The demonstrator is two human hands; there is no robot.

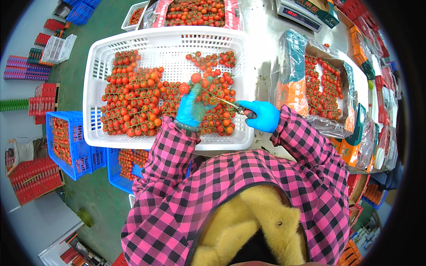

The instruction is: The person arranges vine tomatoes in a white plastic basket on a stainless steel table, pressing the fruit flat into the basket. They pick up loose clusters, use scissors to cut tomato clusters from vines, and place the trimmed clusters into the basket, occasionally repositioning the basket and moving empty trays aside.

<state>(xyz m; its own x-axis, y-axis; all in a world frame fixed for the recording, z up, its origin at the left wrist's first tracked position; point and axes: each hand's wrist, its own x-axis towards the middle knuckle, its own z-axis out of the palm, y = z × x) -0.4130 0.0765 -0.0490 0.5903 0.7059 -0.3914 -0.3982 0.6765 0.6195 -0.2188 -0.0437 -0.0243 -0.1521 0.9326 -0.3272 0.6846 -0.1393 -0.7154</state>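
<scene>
In blue gloves, both my hands work over a large white plastic basket (pixel 166 146) of cherry tomatoes on the vine (pixel 133 104). My left hand (pixel 191 110) is closed on a bunch of cherry tomatoes (pixel 195 78), whose red fruit shows past the fingertips. My right hand (pixel 262 116), at the basket's right rim, grips dark-handled snips (pixel 230 103). Their thin blades point left toward the bunch. Whether the blades touch a stem is too small to tell. More vines lie in rows on the basket's left side and under my hands.
Right of the basket stands an open carton (pixel 293 84) lined with clear plastic and holding tomato vines. Beyond it is a digital scale (pixel 299 15). Another tomato carton (pixel 195 13) sits behind the basket. Blue crates (pixel 80 153) stand at lower left. A person (pixel 24 150) is by red boxes farther left.
</scene>
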